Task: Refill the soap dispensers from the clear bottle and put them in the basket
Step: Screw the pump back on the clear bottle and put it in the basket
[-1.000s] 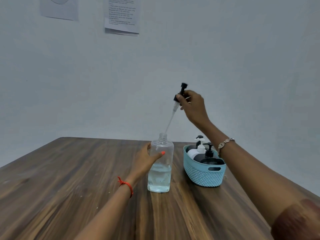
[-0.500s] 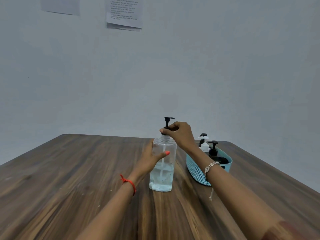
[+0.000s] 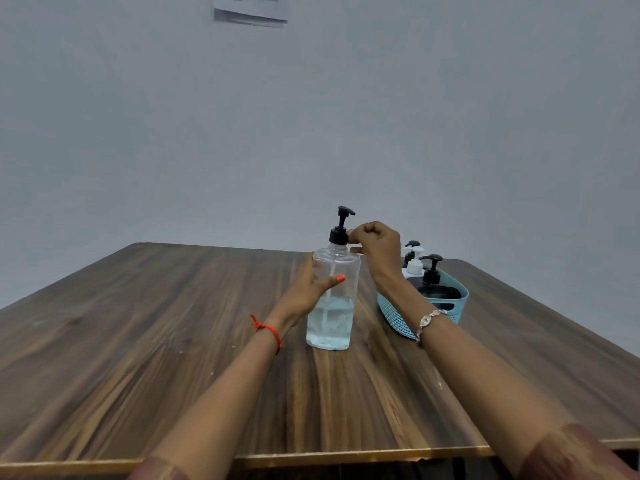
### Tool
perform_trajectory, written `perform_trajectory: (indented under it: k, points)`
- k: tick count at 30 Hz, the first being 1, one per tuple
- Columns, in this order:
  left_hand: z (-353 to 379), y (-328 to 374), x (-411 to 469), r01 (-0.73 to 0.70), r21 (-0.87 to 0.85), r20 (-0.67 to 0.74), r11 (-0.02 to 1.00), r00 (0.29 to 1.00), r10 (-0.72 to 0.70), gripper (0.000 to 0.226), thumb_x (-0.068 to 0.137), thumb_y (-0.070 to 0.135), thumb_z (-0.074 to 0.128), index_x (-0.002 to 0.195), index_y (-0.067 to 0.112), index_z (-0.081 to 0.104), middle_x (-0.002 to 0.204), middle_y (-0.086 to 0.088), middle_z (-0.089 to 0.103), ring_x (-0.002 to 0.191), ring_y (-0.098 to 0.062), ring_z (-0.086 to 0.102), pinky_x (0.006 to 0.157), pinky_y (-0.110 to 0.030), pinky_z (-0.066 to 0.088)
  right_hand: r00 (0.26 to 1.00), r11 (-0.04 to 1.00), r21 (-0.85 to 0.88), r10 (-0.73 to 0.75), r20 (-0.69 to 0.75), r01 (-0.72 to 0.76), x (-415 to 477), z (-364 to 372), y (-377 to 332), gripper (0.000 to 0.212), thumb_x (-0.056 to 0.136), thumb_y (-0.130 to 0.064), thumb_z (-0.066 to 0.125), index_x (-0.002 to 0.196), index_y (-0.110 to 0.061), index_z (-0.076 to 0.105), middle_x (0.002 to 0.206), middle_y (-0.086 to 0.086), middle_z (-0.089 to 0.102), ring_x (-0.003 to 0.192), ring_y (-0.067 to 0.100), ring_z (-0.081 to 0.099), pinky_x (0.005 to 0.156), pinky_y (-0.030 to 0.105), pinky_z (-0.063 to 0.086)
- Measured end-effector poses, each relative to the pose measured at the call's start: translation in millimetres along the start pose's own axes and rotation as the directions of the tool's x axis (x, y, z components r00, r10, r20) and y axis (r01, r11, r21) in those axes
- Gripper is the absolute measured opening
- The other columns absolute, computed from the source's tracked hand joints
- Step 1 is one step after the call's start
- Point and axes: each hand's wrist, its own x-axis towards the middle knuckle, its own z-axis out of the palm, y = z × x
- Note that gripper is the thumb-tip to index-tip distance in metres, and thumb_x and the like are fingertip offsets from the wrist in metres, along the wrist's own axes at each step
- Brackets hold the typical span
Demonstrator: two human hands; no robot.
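The clear bottle point(image 3: 330, 320) stands upright mid-table, under half full of pale liquid, with a black pump point(image 3: 341, 226) seated in its neck. My left hand point(image 3: 304, 289) wraps the bottle's left side. My right hand point(image 3: 375, 245) is curled beside the pump's collar, fingertips touching it. To the right sits a light blue basket point(image 3: 393, 315) holding a black dispenser point(image 3: 433, 282), a white dispenser point(image 3: 414, 265) and another black pump head behind; my right forearm hides part of the basket.
The wooden table point(image 3: 173, 341) runs from a near edge at the bottom to a far edge at a pale wall. A paper sheet point(image 3: 251, 10) hangs on the wall above.
My right hand lowered the pump with its tube from above into the bottle's neck and now sits beside the collar. My left hand has stayed on the bottle.
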Motion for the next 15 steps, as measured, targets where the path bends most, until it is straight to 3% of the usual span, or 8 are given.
perform_trajectory:
  k: [3, 5, 8, 10, 13, 15]
  points:
    - [-2.4, 3.8, -0.9, -0.021, -0.016, 0.006, 1.000, 1.000, 0.021, 0.058, 0.083, 0.031, 0.066, 0.133, 0.021, 0.039, 0.127, 0.000, 0.054, 0.112, -0.015, 0.056, 0.091, -0.030, 0.049, 0.977, 0.998, -0.031, 0.068, 0.201, -0.063, 8.1, 0.7, -6.8, 0.026, 0.082, 0.003, 0.060, 0.108, -0.002, 0.064, 0.101, 0.008, 0.065, 0.089, 0.017, 0.062, 0.070, 0.024, 0.053]
    - [-3.4, 5.0, 0.5, -0.026, -0.008, 0.014, 1.000, 1.000, 0.026, 0.059, 0.083, 0.032, 0.066, 0.134, 0.021, 0.039, 0.129, 0.000, 0.054, 0.115, -0.015, 0.055, 0.093, -0.031, 0.048, 0.957, 0.995, -0.088, 0.059, 0.284, -0.035, 9.9, 1.6, -13.0, 0.026, 0.082, 0.003, 0.062, 0.107, -0.001, 0.065, 0.096, 0.009, 0.067, 0.078, 0.010, 0.065, 0.064, 0.016, 0.052]
    - [-2.6, 4.7, 3.0, -0.036, 0.032, 0.026, 0.999, 0.999, 0.035, 0.068, 0.078, 0.043, 0.067, 0.136, 0.023, 0.036, 0.132, 0.003, 0.052, 0.119, -0.015, 0.052, 0.101, -0.037, 0.045, 0.974, 0.990, -0.143, 0.016, 0.228, 0.017, 10.5, 4.2, -13.4, 0.020, 0.071, -0.005, 0.077, 0.091, -0.003, 0.071, 0.078, 0.004, 0.070, 0.067, 0.008, 0.067, 0.069, 0.021, 0.052]
    - [-3.0, 2.3, 3.5, -0.009, 0.047, 0.014, 0.999, 1.000, 0.009, 0.078, 0.071, 0.053, 0.067, 0.137, 0.026, 0.034, 0.133, 0.004, 0.051, 0.121, -0.016, 0.051, 0.103, -0.041, 0.043, 0.990, 0.975, -0.216, -0.023, 0.141, 0.054, 7.5, 10.9, -9.7, 0.024, 0.066, -0.013, 0.082, 0.084, -0.003, 0.070, 0.070, -0.003, 0.065, 0.063, 0.004, 0.062, 0.065, 0.014, 0.049]
    - [-3.2, -2.6, 3.3, 0.031, 0.065, 0.009, 0.997, 0.999, -0.031, 0.089, 0.064, 0.065, 0.068, 0.138, 0.029, 0.032, 0.136, 0.002, 0.048, 0.123, -0.018, 0.050, 0.104, -0.045, 0.042, 0.998, 0.959, -0.280, -0.037, 0.056, 0.051, -0.1, 20.4, -4.5, 0.037, 0.066, -0.030, 0.083, 0.075, -0.008, 0.054, 0.069, -0.003, 0.051, 0.062, 0.007, 0.050, 0.053, 0.011, 0.039]
    - [-1.1, -3.4, 2.2, 0.025, 0.046, 0.019, 0.999, 0.999, -0.026, 0.085, 0.067, 0.059, 0.069, 0.137, 0.026, 0.033, 0.135, 0.000, 0.049, 0.121, -0.018, 0.052, 0.103, -0.044, 0.043, 0.999, 0.979, -0.202, 0.021, 0.041, -0.012, 2.0, 20.4, 0.2, 0.040, 0.071, -0.037, 0.077, 0.071, -0.010, 0.047, 0.070, 0.003, 0.049, 0.065, 0.014, 0.050, 0.059, 0.016, 0.042]
